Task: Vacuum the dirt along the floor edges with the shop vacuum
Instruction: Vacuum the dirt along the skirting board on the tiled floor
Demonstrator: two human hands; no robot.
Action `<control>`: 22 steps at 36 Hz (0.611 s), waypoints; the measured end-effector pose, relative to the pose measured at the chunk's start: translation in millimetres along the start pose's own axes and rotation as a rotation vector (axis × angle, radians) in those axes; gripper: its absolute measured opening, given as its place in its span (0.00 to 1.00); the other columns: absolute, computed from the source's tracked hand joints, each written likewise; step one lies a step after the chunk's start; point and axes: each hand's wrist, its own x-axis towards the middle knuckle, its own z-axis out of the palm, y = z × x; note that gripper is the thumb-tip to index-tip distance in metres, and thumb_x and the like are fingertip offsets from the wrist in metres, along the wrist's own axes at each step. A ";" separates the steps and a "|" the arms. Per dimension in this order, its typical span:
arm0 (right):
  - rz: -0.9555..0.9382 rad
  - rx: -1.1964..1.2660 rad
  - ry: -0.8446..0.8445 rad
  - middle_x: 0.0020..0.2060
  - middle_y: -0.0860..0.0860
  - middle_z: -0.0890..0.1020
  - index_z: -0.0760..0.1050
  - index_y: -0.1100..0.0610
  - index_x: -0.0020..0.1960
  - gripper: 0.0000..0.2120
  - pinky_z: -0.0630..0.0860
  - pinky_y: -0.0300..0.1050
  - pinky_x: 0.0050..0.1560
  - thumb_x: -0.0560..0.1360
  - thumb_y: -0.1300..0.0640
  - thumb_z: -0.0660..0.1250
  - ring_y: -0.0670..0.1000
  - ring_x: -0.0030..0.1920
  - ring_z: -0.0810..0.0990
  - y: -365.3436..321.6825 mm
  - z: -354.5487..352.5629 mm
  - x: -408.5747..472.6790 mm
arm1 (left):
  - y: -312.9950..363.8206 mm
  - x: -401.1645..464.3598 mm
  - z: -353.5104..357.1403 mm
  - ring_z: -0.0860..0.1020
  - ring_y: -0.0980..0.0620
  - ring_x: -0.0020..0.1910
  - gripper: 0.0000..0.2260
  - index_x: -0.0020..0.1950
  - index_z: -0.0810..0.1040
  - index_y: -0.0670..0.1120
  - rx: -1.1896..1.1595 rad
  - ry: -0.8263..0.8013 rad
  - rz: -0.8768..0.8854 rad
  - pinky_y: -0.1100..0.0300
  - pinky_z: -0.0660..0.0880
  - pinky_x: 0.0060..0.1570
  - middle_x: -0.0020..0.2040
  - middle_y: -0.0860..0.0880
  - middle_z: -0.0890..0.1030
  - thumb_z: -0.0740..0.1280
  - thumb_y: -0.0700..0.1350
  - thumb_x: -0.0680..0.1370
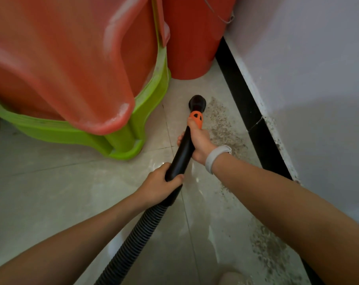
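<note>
Both hands are gripping the black vacuum wand [182,153]: right hand [199,140] forward for aiming, left hand [160,184] steadying near the ribbed hose [137,237]. Its round nozzle [197,102] is sitting at twelve o'clock, just beside dirt [224,128] lining the black baseboard [252,120].

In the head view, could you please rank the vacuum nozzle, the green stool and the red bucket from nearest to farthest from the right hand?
From the right hand:
1. Vacuum nozzle, just ahead of the hand, at the tip of the wand it grips.
2. Green stool, to the left, across bare tile.
3. Red bucket, farther ahead, against the wall.
</note>
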 end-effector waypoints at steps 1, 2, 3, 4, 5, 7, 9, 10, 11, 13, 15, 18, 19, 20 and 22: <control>0.008 0.004 0.003 0.29 0.55 0.72 0.68 0.61 0.44 0.12 0.76 0.45 0.30 0.77 0.53 0.66 0.51 0.27 0.74 -3.9 0.5 2.5 | 0.2 -0.2 -1.5 0.78 0.56 0.39 0.07 0.50 0.73 0.48 0.007 -0.010 -0.007 0.66 0.72 0.36 0.42 0.51 0.78 0.67 0.50 0.77; 0.016 0.006 0.004 0.29 0.55 0.72 0.68 0.60 0.44 0.11 0.76 0.44 0.30 0.77 0.55 0.66 0.51 0.27 0.74 -7.0 1.4 3.8 | 0.5 -0.5 -4.1 0.78 0.55 0.40 0.08 0.50 0.73 0.47 0.007 -0.029 -0.022 0.65 0.72 0.36 0.42 0.51 0.78 0.68 0.50 0.77; 0.026 0.007 0.003 0.29 0.55 0.71 0.68 0.60 0.44 0.10 0.75 0.43 0.29 0.77 0.56 0.66 0.51 0.27 0.74 -8.8 2.4 4.7 | 1.1 -1.1 -7.4 0.79 0.54 0.40 0.10 0.50 0.73 0.47 -0.002 -0.056 -0.043 0.64 0.72 0.37 0.42 0.50 0.79 0.69 0.51 0.76; 0.035 0.010 0.003 0.29 0.55 0.71 0.68 0.60 0.44 0.09 0.75 0.43 0.29 0.77 0.56 0.66 0.51 0.26 0.73 -8.9 3.5 4.6 | 2.3 -1.6 -11.5 0.79 0.53 0.41 0.12 0.50 0.74 0.47 -0.014 -0.087 -0.066 0.63 0.73 0.37 0.43 0.50 0.79 0.69 0.53 0.73; 0.041 0.015 0.006 0.29 0.54 0.71 0.68 0.60 0.44 0.09 0.75 0.42 0.28 0.77 0.57 0.66 0.51 0.26 0.73 -7.5 4.7 3.5 | 3.3 -2.3 -15.5 0.79 0.52 0.42 0.14 0.49 0.74 0.47 -0.026 -0.118 -0.085 0.63 0.73 0.38 0.43 0.49 0.79 0.69 0.54 0.69; 0.037 0.018 0.018 0.29 0.54 0.71 0.69 0.60 0.45 0.08 0.74 0.41 0.27 0.76 0.57 0.65 0.51 0.25 0.72 -0.8 7.6 -1.3 | 3.8 -4.9 -21.8 0.80 0.51 0.42 0.16 0.48 0.75 0.48 -0.031 -0.168 -0.105 0.59 0.76 0.41 0.43 0.49 0.80 0.68 0.53 0.64; 0.034 0.015 0.029 0.29 0.54 0.71 0.69 0.60 0.47 0.07 0.74 0.41 0.27 0.76 0.56 0.65 0.50 0.25 0.72 11.4 8.7 -8.0 | 0.8 -10.5 -24.2 0.81 0.49 0.43 0.16 0.48 0.75 0.47 -0.046 -0.230 -0.118 0.53 0.78 0.45 0.44 0.46 0.81 0.68 0.50 0.62; 0.037 0.016 0.034 0.30 0.54 0.71 0.69 0.60 0.47 0.07 0.74 0.40 0.27 0.77 0.56 0.65 0.50 0.25 0.72 18.8 8.0 -11.4 | -1.8 -14.2 -24.0 0.81 0.49 0.42 0.16 0.48 0.75 0.45 -0.059 -0.277 -0.124 0.52 0.78 0.46 0.43 0.46 0.81 0.68 0.49 0.62; 0.038 0.014 0.036 0.30 0.54 0.71 0.69 0.60 0.48 0.08 0.74 0.40 0.26 0.77 0.56 0.65 0.50 0.25 0.72 26.3 6.3 -14.1 | -4.5 -17.9 -23.0 0.80 0.50 0.42 0.16 0.48 0.74 0.43 -0.066 -0.328 -0.124 0.51 0.78 0.47 0.43 0.46 0.80 0.69 0.48 0.63; 0.028 -0.003 0.043 0.30 0.54 0.71 0.69 0.60 0.47 0.08 0.74 0.41 0.27 0.77 0.55 0.64 0.50 0.24 0.72 37.4 2.1 -18.1 | -9.8 -23.6 -19.3 0.78 0.53 0.41 0.15 0.47 0.74 0.43 -0.070 -0.408 -0.120 0.54 0.77 0.46 0.42 0.47 0.78 0.68 0.47 0.64; 0.005 -0.021 0.053 0.29 0.54 0.71 0.69 0.60 0.45 0.09 0.73 0.41 0.26 0.78 0.55 0.64 0.50 0.23 0.72 39.0 -1.5 -19.1 | -10.5 -25.8 -13.9 0.77 0.55 0.40 0.13 0.46 0.73 0.45 -0.089 -0.425 -0.122 0.59 0.76 0.44 0.41 0.49 0.77 0.67 0.48 0.65; -0.008 0.006 0.077 0.27 0.53 0.71 0.69 0.59 0.43 0.09 0.72 0.39 0.24 0.78 0.55 0.64 0.50 0.23 0.71 25.9 -5.0 -13.0 | -6.0 -17.7 -6.3 0.79 0.55 0.40 0.14 0.47 0.75 0.46 -0.110 -0.333 -0.113 0.58 0.77 0.46 0.42 0.50 0.80 0.67 0.53 0.67; -0.010 0.019 0.089 0.27 0.53 0.71 0.69 0.59 0.42 0.09 0.72 0.39 0.24 0.78 0.55 0.64 0.50 0.23 0.71 19.8 -5.4 -9.3 | -3.5 -12.5 -5.1 0.80 0.54 0.41 0.16 0.48 0.75 0.46 -0.098 -0.292 -0.102 0.57 0.77 0.47 0.42 0.50 0.81 0.68 0.55 0.68; -0.013 0.031 0.102 0.27 0.53 0.70 0.69 0.59 0.41 0.10 0.72 0.39 0.24 0.78 0.55 0.64 0.50 0.23 0.71 13.5 -5.9 -5.4 | -0.5 -6.7 -4.6 0.81 0.53 0.42 0.16 0.49 0.76 0.46 -0.079 -0.252 -0.088 0.57 0.77 0.47 0.43 0.49 0.81 0.70 0.56 0.71; -0.030 0.046 0.140 0.27 0.53 0.70 0.68 0.59 0.41 0.10 0.72 0.38 0.23 0.78 0.55 0.63 0.49 0.22 0.71 2.4 -6.1 4.3 | 5.3 6.3 -4.7 0.80 0.51 0.43 0.12 0.48 0.75 0.46 -0.009 -0.166 -0.047 0.59 0.75 0.43 0.43 0.50 0.81 0.70 0.54 0.75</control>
